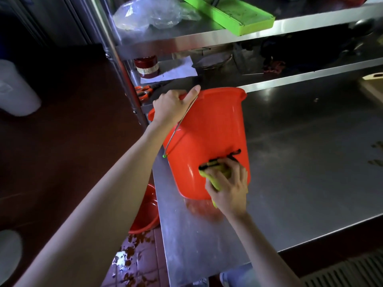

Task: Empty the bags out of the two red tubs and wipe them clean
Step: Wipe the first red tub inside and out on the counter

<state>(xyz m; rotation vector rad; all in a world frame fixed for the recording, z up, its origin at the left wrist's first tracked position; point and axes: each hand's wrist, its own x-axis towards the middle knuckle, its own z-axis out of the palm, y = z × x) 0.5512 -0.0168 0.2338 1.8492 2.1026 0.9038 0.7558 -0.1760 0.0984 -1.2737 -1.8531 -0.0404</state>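
Wiping step: tub (207, 129) tipped on table (290, 172); left hand (172, 106) grips its rim, right hand (228, 183) presses cloth (215, 179) to outer wall; second tub (147, 212) on floor beside table, probably next.

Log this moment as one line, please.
stage: wiping | left hand: grips red tub rim | right hand: presses yellow cloth on tub's outside

steel table (290, 162), green tray (238, 15), orange scissors (143, 91)
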